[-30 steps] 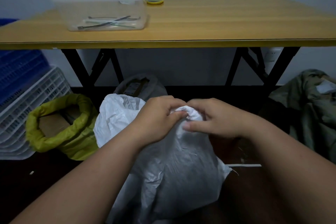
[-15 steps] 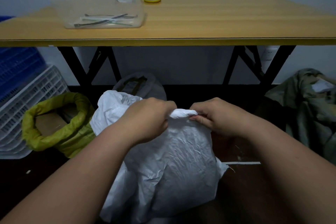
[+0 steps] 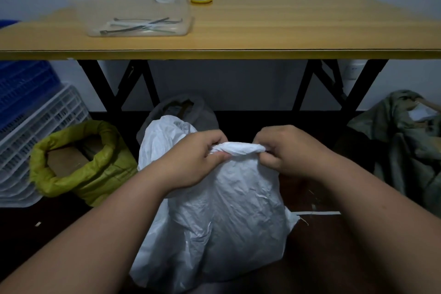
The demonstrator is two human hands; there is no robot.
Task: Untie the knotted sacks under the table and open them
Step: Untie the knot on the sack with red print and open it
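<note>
Under the table (image 3: 238,53), both hands (image 3: 241,153) pinch the white sack's (image 3: 229,217) seemingly twisted neck (image 3: 238,149), lying left-right.

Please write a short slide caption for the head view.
Both hands grip the white sack's twisted top.

Both forearms are reaching forward, converging toward centre. Left hand (image 3: 191,162) is closing in a fist, knuckles up, thumb tucked underneath. Right hand (image 3: 288,153) is mirroring it, fingers curling under. Hands are sitting level, a short gap apart, each gripping one end of a twisted roll.
</note>
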